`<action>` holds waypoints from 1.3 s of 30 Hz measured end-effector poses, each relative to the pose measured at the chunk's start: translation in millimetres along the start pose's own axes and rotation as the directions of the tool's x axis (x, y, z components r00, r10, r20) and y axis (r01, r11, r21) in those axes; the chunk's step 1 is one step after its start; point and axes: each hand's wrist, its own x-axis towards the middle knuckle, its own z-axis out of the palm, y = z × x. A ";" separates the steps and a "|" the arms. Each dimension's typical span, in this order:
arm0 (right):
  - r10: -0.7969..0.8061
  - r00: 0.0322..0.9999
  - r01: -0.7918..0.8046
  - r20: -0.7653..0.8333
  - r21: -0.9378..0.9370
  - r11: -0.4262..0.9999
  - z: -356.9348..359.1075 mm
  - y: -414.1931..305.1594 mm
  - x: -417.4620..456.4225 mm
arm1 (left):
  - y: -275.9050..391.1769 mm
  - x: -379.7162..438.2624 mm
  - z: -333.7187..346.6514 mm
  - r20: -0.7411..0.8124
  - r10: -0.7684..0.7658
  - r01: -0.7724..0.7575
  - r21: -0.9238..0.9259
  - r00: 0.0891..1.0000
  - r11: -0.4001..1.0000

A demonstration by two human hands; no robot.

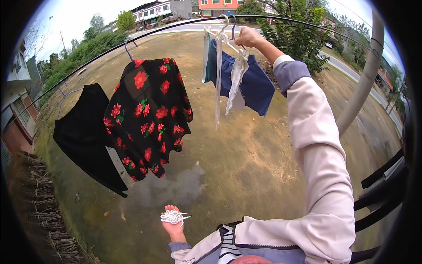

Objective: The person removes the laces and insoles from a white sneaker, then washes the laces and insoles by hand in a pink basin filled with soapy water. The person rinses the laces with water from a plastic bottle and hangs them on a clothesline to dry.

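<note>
My right hand (249,37) is raised to a black line (184,23), its fingers closed on a purple clothes hanger (233,24). Beside it hangs a white hanger (225,20) with knotted white strips (238,67) dangling from it. Dark blue shorts (255,85) hang around and behind the strips. Low before me, my left hand (173,227) is palm up, with a small heap of white cord (173,216) on it. Further left along the line hang a black blouse with red flowers (155,109) and a plain black garment (84,128), both on purple hangers.
A grey pole (366,79) stands at the right, where the line is tied. Bare, partly wet ground (244,171) lies below. Cut dry stalks (52,217) edge the lower left. Black bars (379,198) are at the lower right. Bushes, a road and buildings stand beyond.
</note>
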 end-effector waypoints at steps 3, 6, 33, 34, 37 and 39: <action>-0.039 0.986 0.019 -0.165 -0.121 0.992 -1.0 11.5 -3.5 | -5.4 14.5 -1.5 0.003 -0.053 0.053 -0.002 0.999 0.999; -0.053 0.987 0.025 -0.150 -0.185 0.982 -26.7 52.3 -0.3 | -16.5 30.7 2.7 0.012 -0.137 0.137 0.006 0.990 0.991; 0.465 0.868 -0.474 -0.177 -0.014 0.880 -219.7 173.7 -557.2 | -235.7 51.3 -14.4 0.205 -0.874 0.686 0.551 0.441 0.476; 0.501 0.844 -0.513 -0.189 -0.018 0.858 -230.6 172.6 -593.3 | -252.9 44.7 -19.2 0.203 -0.890 0.682 0.580 0.407 0.444; 0.666 0.725 -0.679 -0.173 -0.024 0.733 -268.8 168.0 -690.6 | -303.6 22.8 -31.3 0.089 -0.919 0.703 0.617 0.385 0.354; 0.696 0.685 -0.721 -0.217 -0.063 0.690 -298.0 170.8 -751.8 | -342.5 -21.6 -37.3 -0.069 -0.911 0.761 0.578 0.407 0.296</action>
